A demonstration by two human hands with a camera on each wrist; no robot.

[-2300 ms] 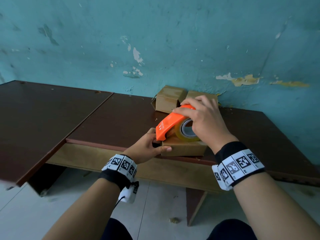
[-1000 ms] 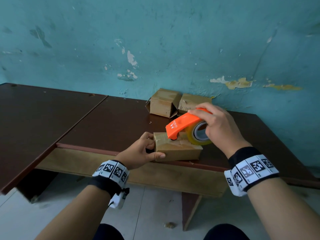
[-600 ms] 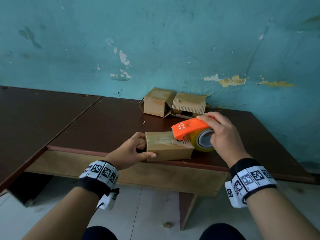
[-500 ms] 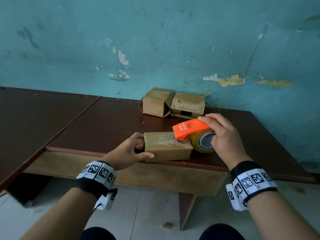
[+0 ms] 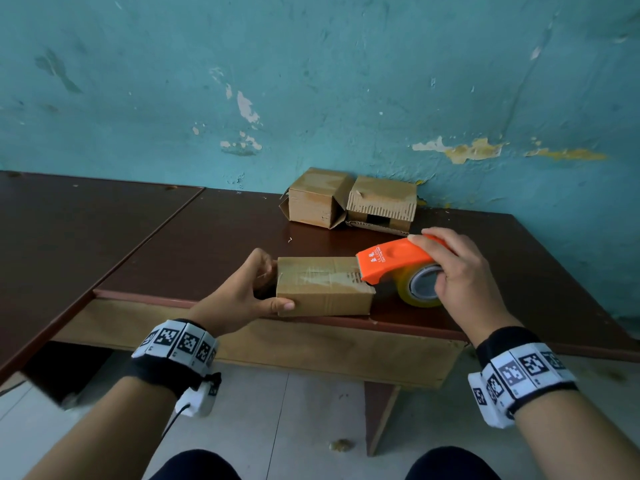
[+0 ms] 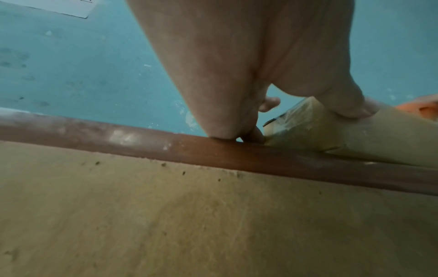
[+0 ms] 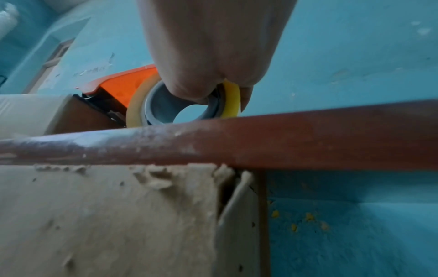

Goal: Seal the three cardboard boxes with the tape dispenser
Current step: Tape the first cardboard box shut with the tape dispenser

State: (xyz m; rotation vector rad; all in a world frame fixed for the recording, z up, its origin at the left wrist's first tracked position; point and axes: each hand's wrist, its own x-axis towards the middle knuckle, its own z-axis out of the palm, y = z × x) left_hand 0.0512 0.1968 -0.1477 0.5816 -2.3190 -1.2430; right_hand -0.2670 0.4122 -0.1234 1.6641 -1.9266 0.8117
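Observation:
A small cardboard box (image 5: 322,289) lies at the table's front edge, with a shiny strip of clear tape along its top. My left hand (image 5: 242,296) grips its left end, thumb on the front face. My right hand (image 5: 453,275) holds the orange tape dispenser (image 5: 394,259), whose front edge sits at the box's right end. Its yellowish tape roll (image 5: 420,289) rests on the table beside the box. In the left wrist view my thumb presses the box (image 6: 343,135). The right wrist view looks up at the dispenser (image 7: 123,84) and roll (image 7: 180,106).
Two more cardboard boxes (image 5: 318,199) (image 5: 381,206) stand side by side against the teal wall, the right one with an open flap. The dark brown table (image 5: 190,247) stretches left, and a second tabletop (image 5: 52,244) adjoins it. Tiled floor lies below.
The dispenser has travelled rightward along the box top, from its left part to its right end, leaving tape behind. My left hand has kept its hold on the box's left end.

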